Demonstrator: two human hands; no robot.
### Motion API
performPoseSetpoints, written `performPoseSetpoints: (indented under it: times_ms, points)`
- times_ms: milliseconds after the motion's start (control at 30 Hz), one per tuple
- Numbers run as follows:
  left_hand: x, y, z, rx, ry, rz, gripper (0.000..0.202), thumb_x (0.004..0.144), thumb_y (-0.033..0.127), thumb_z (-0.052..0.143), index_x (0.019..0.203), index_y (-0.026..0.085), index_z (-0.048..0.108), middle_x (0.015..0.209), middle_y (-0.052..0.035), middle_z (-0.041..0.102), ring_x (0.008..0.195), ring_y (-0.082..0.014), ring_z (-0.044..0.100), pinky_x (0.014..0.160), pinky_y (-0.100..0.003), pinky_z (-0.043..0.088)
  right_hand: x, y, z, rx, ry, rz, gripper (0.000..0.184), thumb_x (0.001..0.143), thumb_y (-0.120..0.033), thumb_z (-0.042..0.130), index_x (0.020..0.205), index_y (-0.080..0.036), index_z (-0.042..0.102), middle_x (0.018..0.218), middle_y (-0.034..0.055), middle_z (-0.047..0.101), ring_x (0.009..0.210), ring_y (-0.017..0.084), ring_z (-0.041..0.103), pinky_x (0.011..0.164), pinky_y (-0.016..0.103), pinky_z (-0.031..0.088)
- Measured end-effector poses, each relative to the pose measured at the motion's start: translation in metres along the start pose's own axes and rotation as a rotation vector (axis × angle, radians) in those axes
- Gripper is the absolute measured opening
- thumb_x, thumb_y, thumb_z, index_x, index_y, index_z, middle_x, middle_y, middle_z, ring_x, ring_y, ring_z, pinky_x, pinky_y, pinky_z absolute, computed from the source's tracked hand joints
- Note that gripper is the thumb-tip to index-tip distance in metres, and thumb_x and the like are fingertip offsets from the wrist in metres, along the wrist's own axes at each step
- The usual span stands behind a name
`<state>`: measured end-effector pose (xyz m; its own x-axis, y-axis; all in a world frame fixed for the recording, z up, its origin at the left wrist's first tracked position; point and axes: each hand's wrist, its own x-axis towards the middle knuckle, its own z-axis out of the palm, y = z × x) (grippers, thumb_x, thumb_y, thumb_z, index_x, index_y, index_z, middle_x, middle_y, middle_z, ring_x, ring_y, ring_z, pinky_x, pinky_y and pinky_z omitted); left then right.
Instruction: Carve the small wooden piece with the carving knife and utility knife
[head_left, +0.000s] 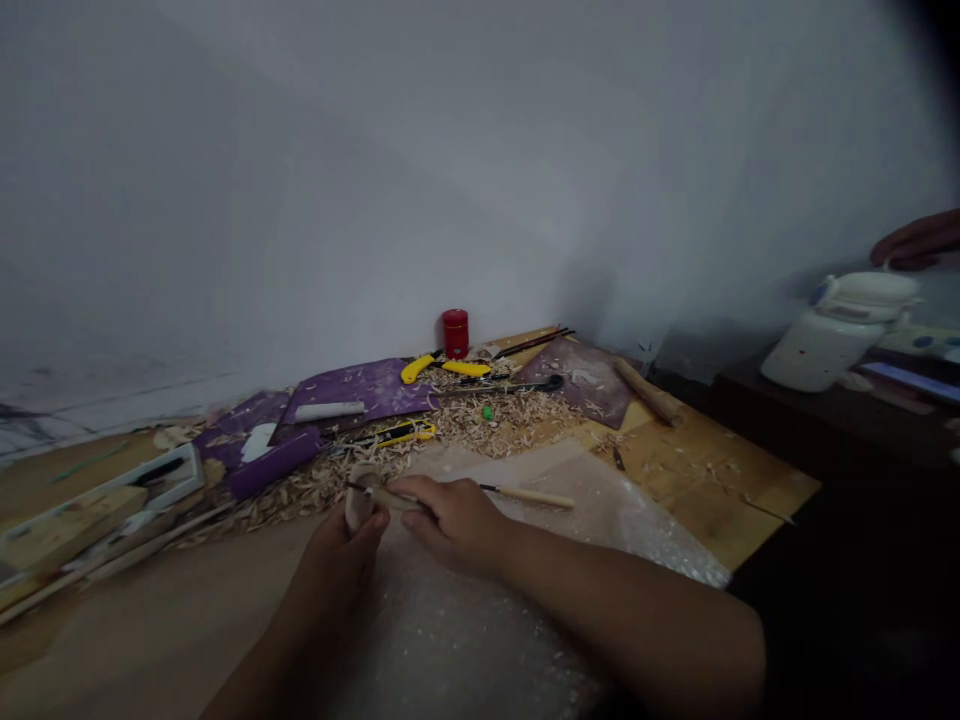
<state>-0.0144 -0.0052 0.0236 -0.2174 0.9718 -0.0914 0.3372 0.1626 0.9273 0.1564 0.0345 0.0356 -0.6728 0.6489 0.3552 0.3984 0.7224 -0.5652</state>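
Note:
My left hand [337, 560] is closed around a small pale piece of wood [355, 510], which stands upright out of the fingers. My right hand [459, 522] grips a carving tool [396, 499] by its light wooden handle. The tool's thin dark tip points left and meets the upper part of the wood. Under both hands lies bubble wrap [465, 640]. A second slim tool with a wooden handle [536, 496] rests on the wrap just beyond my right wrist.
Wood shavings [517, 425] cover the table's middle. Around them are a yellow utility knife [409, 432], purple sheets [352, 385], a red canister [455, 333], a wooden stick [646, 390] and a white tray [191, 465]. At right, another person's hand [919, 240] is by a white bottle [817, 345].

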Motion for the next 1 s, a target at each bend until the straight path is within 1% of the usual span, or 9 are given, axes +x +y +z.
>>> performPoseSetpoints:
  times_ms: [67,167,233,333,433,567,667,767,1000]
  points:
    - [0.0,-0.001,-0.003,-0.002,-0.022,0.018,0.028,0.071,0.041,0.053,0.058,0.02,0.041,0.041,0.0072,0.041,0.039,-0.0093,0.036,0.041,-0.021,0.029,-0.001,0.003,-0.012,0.008,-0.002,-0.048,0.038,0.087,-0.025,0.041,0.126,-0.026,0.042,0.119,0.001,0.057,0.101,0.015,0.056,0.084,0.025,0.039]
    - [-0.001,0.0,-0.005,-0.052,-0.044,0.032,0.025,0.072,0.04,0.053,0.061,0.018,0.045,0.047,0.0057,0.044,0.043,-0.0095,0.039,0.045,-0.021,0.031,-0.001,0.01,-0.028,0.029,-0.005,-0.115,0.036,0.086,-0.025,0.044,0.122,-0.023,0.049,0.113,0.003,0.061,0.099,0.015,0.057,0.084,0.026,0.039]
    - [-0.002,0.001,-0.005,-0.099,-0.06,0.051,0.025,0.07,0.039,0.054,0.061,0.018,0.045,0.048,0.0049,0.045,0.044,-0.0097,0.04,0.046,-0.022,0.032,0.0,0.014,-0.035,0.041,0.006,-0.152,0.032,0.084,-0.024,0.048,0.115,-0.022,0.056,0.102,0.0034,0.066,0.09,0.015,0.06,0.079,0.025,0.042]
    - [-0.002,-0.001,-0.004,-0.169,-0.071,0.034,0.023,0.07,0.037,0.055,0.064,0.018,0.044,0.047,0.0062,0.043,0.041,-0.0082,0.036,0.042,-0.02,0.028,0.0,0.015,-0.039,0.045,0.04,-0.183,0.027,0.082,-0.023,0.051,0.107,-0.021,0.062,0.096,0.004,0.067,0.086,0.015,0.06,0.075,0.025,0.043]
    - [-0.002,-0.006,-0.004,-0.205,-0.064,0.007,0.022,0.069,0.037,0.056,0.069,0.019,0.043,0.046,0.0088,0.037,0.038,-0.0067,0.03,0.039,-0.019,0.023,-0.001,0.012,-0.039,0.015,0.062,-0.185,0.027,0.081,-0.022,0.051,0.106,-0.022,0.062,0.093,0.0037,0.067,0.083,0.015,0.06,0.073,0.026,0.043]
    - [-0.003,-0.007,-0.003,-0.119,-0.031,-0.027,0.023,0.066,0.036,0.059,0.065,0.019,0.043,0.047,0.0084,0.036,0.041,-0.007,0.03,0.041,-0.019,0.024,-0.003,0.007,-0.037,-0.035,0.02,-0.18,0.027,0.082,-0.022,0.049,0.105,-0.02,0.062,0.093,0.0037,0.067,0.083,0.016,0.06,0.075,0.026,0.043]
    - [-0.005,-0.003,-0.001,-0.056,-0.03,0.01,0.023,0.064,0.034,0.06,0.06,0.018,0.044,0.049,0.0071,0.036,0.045,-0.0076,0.031,0.043,-0.02,0.026,-0.004,0.004,-0.037,-0.056,0.001,-0.189,0.026,0.082,-0.018,0.047,0.103,-0.019,0.062,0.092,0.0046,0.067,0.083,0.016,0.059,0.075,0.026,0.043]
    - [-0.005,-0.001,0.002,-0.018,-0.012,0.033,0.022,0.065,0.032,0.058,0.06,0.018,0.043,0.05,0.0067,0.037,0.047,-0.0081,0.031,0.045,-0.02,0.027,-0.005,0.0,-0.034,-0.085,-0.001,-0.18,0.025,0.081,-0.017,0.046,0.1,-0.019,0.062,0.09,0.005,0.066,0.081,0.017,0.059,0.075,0.027,0.042]
    - [-0.003,-0.003,0.004,0.042,0.061,0.003,0.023,0.066,0.035,0.057,0.058,0.019,0.042,0.043,0.0073,0.037,0.042,-0.0086,0.031,0.041,-0.02,0.025,-0.008,-0.006,-0.017,-0.098,0.066,-0.117,0.024,0.081,-0.018,0.044,0.099,-0.017,0.061,0.086,0.0072,0.064,0.077,0.018,0.058,0.07,0.027,0.041]
